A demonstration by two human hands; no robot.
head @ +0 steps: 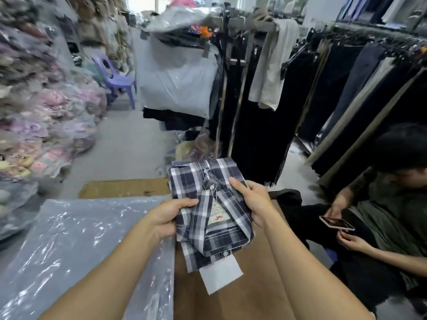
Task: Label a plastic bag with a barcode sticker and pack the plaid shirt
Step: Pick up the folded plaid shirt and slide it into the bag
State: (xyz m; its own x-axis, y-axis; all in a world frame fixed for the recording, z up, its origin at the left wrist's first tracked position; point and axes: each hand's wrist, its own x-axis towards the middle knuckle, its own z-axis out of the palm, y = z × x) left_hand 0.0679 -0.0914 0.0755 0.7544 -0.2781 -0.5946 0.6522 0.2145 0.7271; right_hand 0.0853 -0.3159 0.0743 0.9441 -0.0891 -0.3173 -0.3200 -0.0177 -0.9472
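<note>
The plaid shirt [208,204] is matt woven cloth with a paper tag [218,217]. At 8 o'clock lies a glossy, crinkled plastic bag [80,239]. Beneath is matt brown cardboard [231,296]. At 6 o'clock hangs a smooth white paper label [220,277].

I am in a clothing stockroom or wholesale garment shop. To my left, bagged garments [44,116] are heaped high in clear plastic, pinks and purples showing through. Ahead and to my right, metal racks [240,93] carry rows of dark hanging trousers [346,93]. A big white plastic sack [178,82] hangs off the near rack. A purple plastic chair [113,77] stands in the narrow aisle of grey floor [129,144], and a stack of clear plastic bags [76,245] lies beside me.
</note>
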